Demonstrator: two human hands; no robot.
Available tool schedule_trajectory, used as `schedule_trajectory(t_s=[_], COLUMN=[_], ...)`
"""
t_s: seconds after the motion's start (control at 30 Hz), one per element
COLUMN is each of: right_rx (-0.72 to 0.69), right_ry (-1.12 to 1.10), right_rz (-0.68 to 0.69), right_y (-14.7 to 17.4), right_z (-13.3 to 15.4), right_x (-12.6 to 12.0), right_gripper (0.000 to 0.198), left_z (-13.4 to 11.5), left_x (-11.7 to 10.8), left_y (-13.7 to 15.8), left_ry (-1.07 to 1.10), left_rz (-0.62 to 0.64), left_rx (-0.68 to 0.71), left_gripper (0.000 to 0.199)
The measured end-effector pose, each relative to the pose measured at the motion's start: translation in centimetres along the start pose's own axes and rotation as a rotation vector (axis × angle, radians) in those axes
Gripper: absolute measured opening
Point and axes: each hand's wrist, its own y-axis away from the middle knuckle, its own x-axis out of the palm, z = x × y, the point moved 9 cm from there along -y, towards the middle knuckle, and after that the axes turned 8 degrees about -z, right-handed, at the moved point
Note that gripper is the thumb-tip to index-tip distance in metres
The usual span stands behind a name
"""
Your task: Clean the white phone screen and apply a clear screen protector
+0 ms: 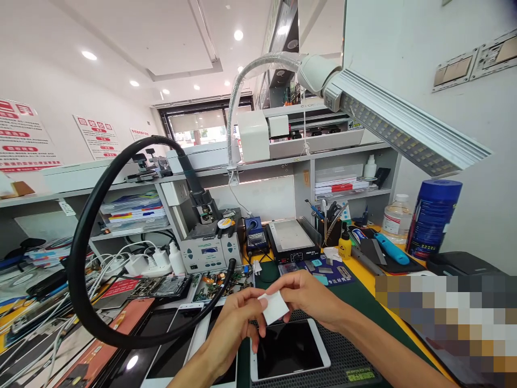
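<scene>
A small white square, paper or cloth [276,309], is pinched between my two hands. My left hand [242,318] grips its left edge with thumb and fingers, and a lower fingertip hangs over the tablet's corner. From the upper right, my right hand [305,296] holds the square's other side between thumb and fingers. Below lies a white-framed tablet [293,350] with a dark screen, face up on a black perforated mat [347,350]. The hands hide part of the tablet's top edge.
A thick black hose [76,248] loops from the hot-air station [208,253] across the left side. More tablets [173,339] lie left of my hands. Behind stand a flat heating plate [293,240], a tray of circuit parts [218,283], and a yellow bottle [344,247]. An LED lamp [407,124] hangs overhead.
</scene>
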Motion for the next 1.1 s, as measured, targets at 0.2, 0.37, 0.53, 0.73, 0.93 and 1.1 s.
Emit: schedule_trajectory(t_s=[0.2, 0.37, 0.53, 0.73, 0.93, 1.1], right_rx=[0.107, 0.163, 0.085, 0.054, 0.035, 0.005], right_ry=[-0.154, -0.169, -0.031, -0.026, -0.027, -0.016], right_rz=[-0.028, 0.151, 0.094, 0.018, 0.029, 0.034], right_y=[0.0, 0.7, 0.7, 0.5, 1.0, 1.4], right_z=[-0.9, -0.7, -0.4, -0.3, 0.5, 1.5], right_x=[-0.1, 1.6, 1.0, 0.2, 0.4, 0.5], right_gripper=[0.039, 0.042, 0.038, 0.045, 0.036, 0.028], left_z=[-0.7, -1.3, -1.2, -1.5, -2.1, -2.1], left_x=[-0.5, -0.6, -0.1, 0.3, -0.1, -0.5], left_y=[0.1, 0.1, 0.2, 0.5, 0.7, 0.7], left_ry=[-0.083, -0.155, -0.174, -0.136, -0.057, -0.006], left_rz=[-0.058, -0.044, 0.008, 0.020, -0.010, -0.022], left_rx=[0.068, 0.159, 0.198, 0.190, 0.205, 0.190], left_gripper=[0.032, 0.033, 0.034, 0.034, 0.029, 0.021])
